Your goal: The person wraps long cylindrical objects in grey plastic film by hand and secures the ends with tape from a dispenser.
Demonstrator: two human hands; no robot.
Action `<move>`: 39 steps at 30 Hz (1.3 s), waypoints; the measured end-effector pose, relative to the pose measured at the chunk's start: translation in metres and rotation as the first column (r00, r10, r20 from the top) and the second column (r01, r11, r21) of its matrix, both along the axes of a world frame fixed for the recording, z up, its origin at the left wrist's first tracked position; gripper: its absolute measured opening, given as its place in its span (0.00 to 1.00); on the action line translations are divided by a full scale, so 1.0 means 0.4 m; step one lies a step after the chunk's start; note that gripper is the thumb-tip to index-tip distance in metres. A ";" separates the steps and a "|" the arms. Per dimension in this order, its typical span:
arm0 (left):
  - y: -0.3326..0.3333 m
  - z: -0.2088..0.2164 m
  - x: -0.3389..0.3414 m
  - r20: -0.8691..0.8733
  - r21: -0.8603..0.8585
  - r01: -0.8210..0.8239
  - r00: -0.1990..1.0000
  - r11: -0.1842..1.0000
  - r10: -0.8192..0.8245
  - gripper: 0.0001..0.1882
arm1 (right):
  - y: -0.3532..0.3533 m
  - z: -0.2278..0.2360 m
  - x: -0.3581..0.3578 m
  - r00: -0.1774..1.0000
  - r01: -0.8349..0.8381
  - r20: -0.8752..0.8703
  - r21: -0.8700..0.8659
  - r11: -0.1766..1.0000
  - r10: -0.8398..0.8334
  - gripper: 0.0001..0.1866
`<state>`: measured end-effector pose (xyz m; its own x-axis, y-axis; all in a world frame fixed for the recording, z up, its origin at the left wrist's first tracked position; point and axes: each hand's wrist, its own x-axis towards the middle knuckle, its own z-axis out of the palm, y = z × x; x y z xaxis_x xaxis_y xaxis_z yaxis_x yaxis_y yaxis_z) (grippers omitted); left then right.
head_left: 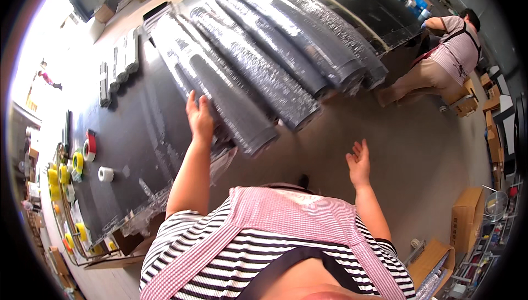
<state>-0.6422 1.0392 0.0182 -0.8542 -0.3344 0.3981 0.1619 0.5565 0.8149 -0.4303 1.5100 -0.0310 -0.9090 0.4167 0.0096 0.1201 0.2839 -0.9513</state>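
Note:
Several long dark rolls wrapped in shiny clear film lie side by side on the black table (129,135), their near ends jutting past its edge. Beside the leftmost wrapped roll (231,105) is my left hand (200,117), fingers stretched out and apart; whether it touches the film I cannot tell. My right hand (359,163) hangs in the air over the floor, open and holding nothing, to the right of another wrapped roll (264,72).
Shorter rolls (132,52) lie at the table's far left. A white tape roll (105,174), a red-sided tape roll (89,145) and yellow tape rolls on a wire rack (60,162) are at left. A co-worker (448,52) bends at the far right. Cardboard boxes (467,218) stand at lower right.

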 end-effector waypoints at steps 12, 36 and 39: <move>0.058 0.100 -0.009 0.133 0.238 0.017 0.990 0.971 -0.050 0.34 | 0.239 -0.031 -0.249 0.982 -0.181 0.075 0.096 0.979 0.174 0.46; 0.109 0.176 -0.028 0.348 -0.368 -0.016 0.925 0.930 0.153 0.38 | 0.368 -0.138 -0.174 0.955 -0.077 0.279 -0.085 0.993 0.097 0.45; 0.121 0.183 -0.028 0.345 -0.373 -0.020 0.925 0.928 0.158 0.38 | 0.339 -0.145 -0.171 0.945 -0.089 0.308 -0.084 0.992 0.111 0.46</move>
